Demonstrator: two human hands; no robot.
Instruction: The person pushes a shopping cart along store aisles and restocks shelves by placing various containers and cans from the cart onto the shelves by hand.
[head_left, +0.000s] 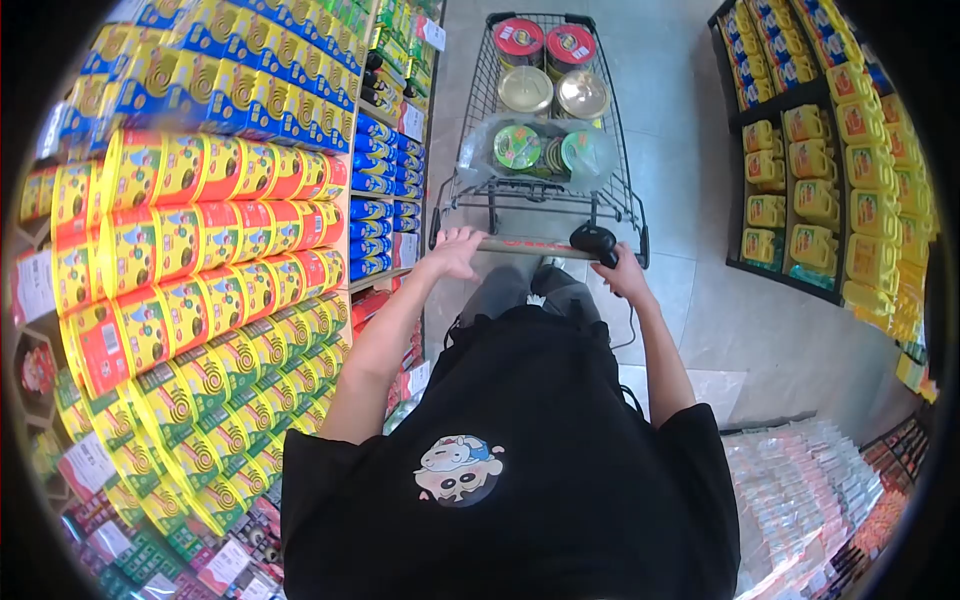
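The grey handle bar (pixel 525 245) of a black wire shopping cart (pixel 480 95) crosses in front of me. My left hand (pixel 455 253) rests at the bar's left end, its fingers apart and not wrapped round it. At the right end, my right hand (pixel 625 272) is closed round the grip of a black corded device (pixel 594 241), against the bar. In the cart are two red-lidded tubs (pixel 519 40), two containers with pale gold lids (pixel 525 90), and green-topped round packs (pixel 517 147) in clear wrap.
Shelves of yellow and red tubs (pixel 185 230) and green-yellow packs (pixel 210 385) line the left. Yellow jugs (pixel 813 160) fill racks on the right. Clear-wrapped goods (pixel 800 490) stand at the lower right. Grey tiled floor (pixel 665 200) shows beside the cart.
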